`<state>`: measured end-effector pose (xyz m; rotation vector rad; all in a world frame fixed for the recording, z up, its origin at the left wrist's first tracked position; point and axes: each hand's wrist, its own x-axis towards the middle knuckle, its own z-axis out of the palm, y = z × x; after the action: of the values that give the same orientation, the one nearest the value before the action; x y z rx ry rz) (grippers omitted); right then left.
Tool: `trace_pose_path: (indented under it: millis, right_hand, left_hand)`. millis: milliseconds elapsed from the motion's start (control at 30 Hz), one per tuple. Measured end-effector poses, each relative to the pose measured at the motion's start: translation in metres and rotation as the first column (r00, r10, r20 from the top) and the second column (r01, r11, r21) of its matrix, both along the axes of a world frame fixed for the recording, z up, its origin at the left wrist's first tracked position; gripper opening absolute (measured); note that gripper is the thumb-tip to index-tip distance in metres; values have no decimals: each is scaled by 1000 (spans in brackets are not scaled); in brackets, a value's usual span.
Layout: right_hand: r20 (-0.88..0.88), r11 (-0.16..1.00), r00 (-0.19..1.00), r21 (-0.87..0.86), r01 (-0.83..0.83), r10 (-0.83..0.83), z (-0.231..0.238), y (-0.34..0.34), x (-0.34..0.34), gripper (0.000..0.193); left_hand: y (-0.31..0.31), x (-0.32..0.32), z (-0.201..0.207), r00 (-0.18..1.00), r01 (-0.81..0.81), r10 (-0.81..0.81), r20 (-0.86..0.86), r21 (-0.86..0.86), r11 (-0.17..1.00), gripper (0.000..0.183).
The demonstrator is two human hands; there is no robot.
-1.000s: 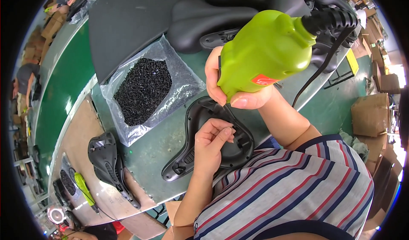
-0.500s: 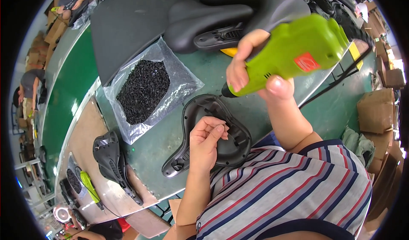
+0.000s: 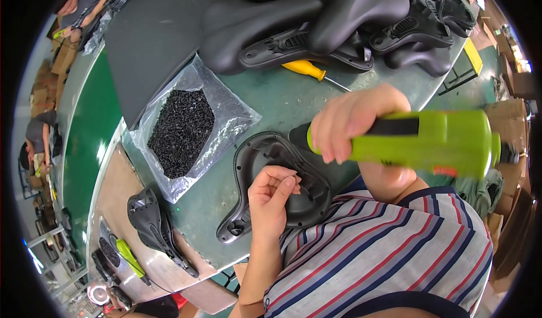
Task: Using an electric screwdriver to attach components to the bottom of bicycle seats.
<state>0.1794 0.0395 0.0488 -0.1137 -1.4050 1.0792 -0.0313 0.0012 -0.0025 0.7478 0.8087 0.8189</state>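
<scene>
My right hand [image 3: 355,120] grips a green electric screwdriver [image 3: 446,140], its body slanting to the right and its dark nose over the rim of a black bicycle saddle [image 3: 316,191]. The saddle lies underside up on the green table, close to my striped shirt. Above its hollow, my left hand [image 3: 269,202] is closed, thumb and fingertips pinched together. Whatever the pinch holds, if anything, is too small to make out. Left of the saddle lies a clear plastic bag [image 3: 240,115] spread around a heap of small black screws [image 3: 180,132].
Black saddles [image 3: 361,13] pile up at the far side, beside a yellow-handled screwdriver [image 3: 305,68]. Another saddle part [image 3: 149,219] and a second green power screwdriver [image 3: 130,257] lie at the left. Cardboard boxes [image 3: 508,126] stand at the right. Other people work along the left.
The electric screwdriver has swung from raised and tilted to nearly level, lower and closer to the saddle. My left hand keeps its pinch over the saddle. The view has shifted slightly.
</scene>
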Motion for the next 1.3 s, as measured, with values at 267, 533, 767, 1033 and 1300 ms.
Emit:
trace_pose_path:
  millis: [267, 533, 767, 1033, 1300]
  right_hand:
    - [10, 994, 999, -106, 39, -38, 5, 17, -47, 52]
    - [117, 995, 992, -94, -33, 44, 11, 19, -77, 47]
    - [213, 991, 970, -87, -97, 114, 12, 42, -97, 43]
    - [313, 984, 933, -92, -154, 176, 12, 55, -101, 38]
    - [395, 975, 891, -91, -202, 222, 17, 73, -53, 33]
  left_hand:
    - [0, -1, -2, 1000, 11, -11, -13, 15, 1000, 8]
    - [1, -6, -1, 998, 53, -53, 30, 4, 999, 8]
    - [2, -7, -2, 992, 65, -64, 107, -5, 998, 7]
    - [2, -8, 3, 990, 82, -83, 113, 13, 997, 7]
    - [5, -8, 1, 983, 141, -137, 125, -21, 990, 8]
